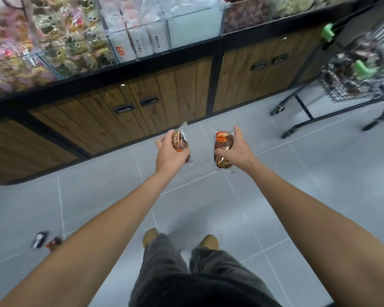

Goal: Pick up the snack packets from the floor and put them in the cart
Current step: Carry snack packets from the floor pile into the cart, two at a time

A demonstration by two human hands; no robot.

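On the grey tiled floor (319, 185) at the far left, near the left forearm, lie two small snack packets close together: a dark one with a silver shine (39, 239) and, just beside it, a brown and orange one (53, 243); both are blurred. Above them runs a long display shelf of clear bins filled with wrapped sweets (64, 41), with wooden cabinet doors with black handles (133, 107) underneath. In the middle, both bare arms reach forward over the floor. The left hand (167, 154) has its fingers (159, 142) curled around a clear plastic packet with a brown snack and orange print (179, 141), which it holds in the air. Near it, but apart, the right hand (236, 149) grips a second clear packet with a brown snack and an orange label (223, 149), thumb on one side and fingers on the other. Below the hands show dark grey trousers and tan shoes (210, 241). At the far right stands the black wire shopping cart with green plastic corners (361, 69), well apart from the hands, and dark wrapped packets already lie in its basket.
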